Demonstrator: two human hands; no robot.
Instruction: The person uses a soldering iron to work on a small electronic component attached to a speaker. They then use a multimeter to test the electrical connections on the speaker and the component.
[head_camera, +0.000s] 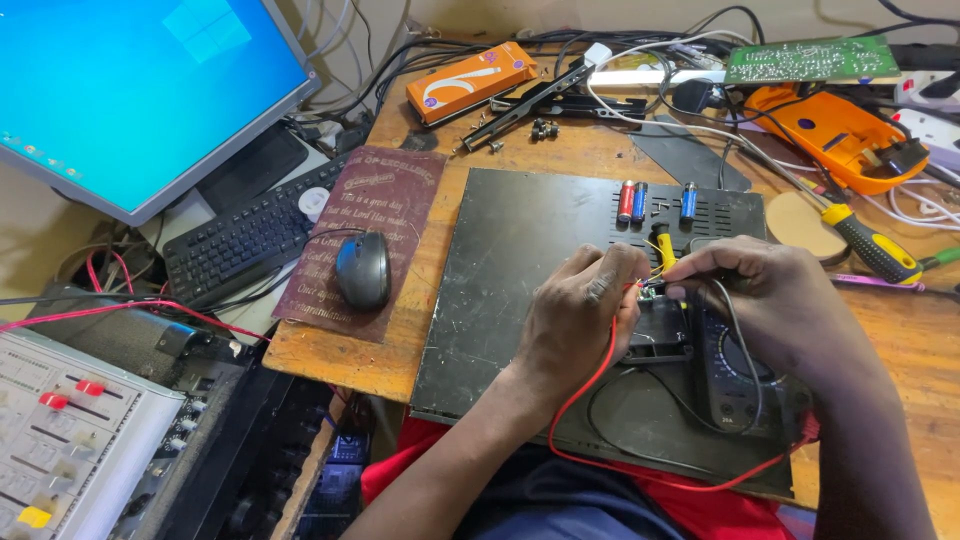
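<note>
Far left, a grey mixing console (70, 440) with red and yellow sliders sits low, and above it a monitor (140, 90) glows blue. Beside that, a black keyboard (245, 240), then a dark mouse (363, 270) parked on a maroon printed mat (385, 195) at the worktop (560, 150) edge. An orange box (470, 80) lies at the back among tangled cables.

Now the centre: a black metal panel (500, 290) lies flat on the worktop, and both hands are over its right half. The left hand (580, 315) is curled in a closed grip with its fingertips pinching the red probe lead (600, 385), which loops down from that hand toward the person's lap. Right at the fingertips, between the two hands, sits a small component with coloured wires (650, 288), just above a small black box (662, 335) on the panel. The right hand (770, 300) comes in from the other side, fingers pinched shut at that same component, with a black lead (745, 350) running under it. The two hands almost meet there.

Under the right wrist lies a dark multimeter (735, 385). Up on the panel's slotted part stand a red battery (626, 201) and two blue ones. Further right: a yellow-handled screwdriver (875, 245), an orange tool case (835, 130) and a green circuit board (810, 60) at the back.
</note>
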